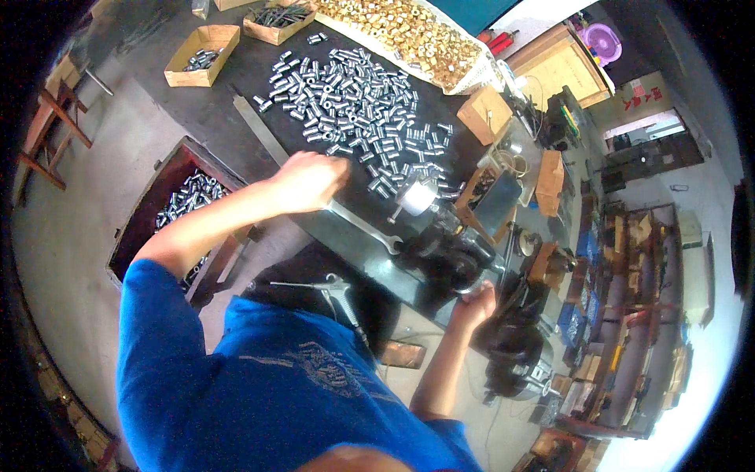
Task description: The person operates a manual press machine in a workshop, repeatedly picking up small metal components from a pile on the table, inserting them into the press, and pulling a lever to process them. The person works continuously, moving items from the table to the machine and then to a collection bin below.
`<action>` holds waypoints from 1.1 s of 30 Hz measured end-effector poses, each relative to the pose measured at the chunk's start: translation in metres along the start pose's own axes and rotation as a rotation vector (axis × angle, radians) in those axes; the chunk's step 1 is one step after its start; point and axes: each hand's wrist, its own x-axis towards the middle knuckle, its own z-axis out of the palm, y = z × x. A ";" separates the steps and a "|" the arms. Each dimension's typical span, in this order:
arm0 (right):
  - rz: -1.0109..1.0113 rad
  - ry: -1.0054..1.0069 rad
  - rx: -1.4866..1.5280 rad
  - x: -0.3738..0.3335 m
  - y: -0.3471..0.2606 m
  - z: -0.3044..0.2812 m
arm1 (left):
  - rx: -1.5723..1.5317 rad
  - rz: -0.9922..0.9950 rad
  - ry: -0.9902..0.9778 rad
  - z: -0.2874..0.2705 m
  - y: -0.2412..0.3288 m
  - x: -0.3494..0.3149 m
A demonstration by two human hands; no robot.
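My left hand (311,182) is closed round the handle of an open-end wrench (368,226), whose jaw points toward a dark bench-mounted machine (444,250). A bright round metal part (417,197) sits at the machine's far end. At its near end, my right hand (476,305) is closed beside a silvery rim; what its fingers hold is hidden. Beyond the left hand spreads a heap of small silvery metal sleeves (354,102) on the dark bench. A long flat file-like bar (259,130) lies to its left.
Brass fittings (401,35) fill a white sack at the back. Cardboard trays (202,57) stand at the far left. A wooden box (130,224) of metal parts is left of my arm. An air gun (340,297) lies before me. Shelves (637,315) line the right.
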 end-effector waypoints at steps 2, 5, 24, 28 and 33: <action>0.009 0.021 0.006 -0.001 -0.001 0.000 | -0.203 -0.038 0.051 -0.017 0.003 -0.033; 0.039 0.002 0.030 0.001 0.003 0.000 | -0.099 -0.144 -0.187 0.003 -0.005 -0.105; 0.043 0.016 0.041 -0.001 0.000 0.002 | 0.263 0.199 -0.009 0.065 0.012 0.042; 0.059 0.032 0.044 -0.001 0.000 0.002 | 0.255 0.271 0.033 0.063 0.006 0.041; 0.068 -0.005 0.059 0.002 0.005 -0.003 | -1.023 -0.211 0.014 0.037 -0.005 0.036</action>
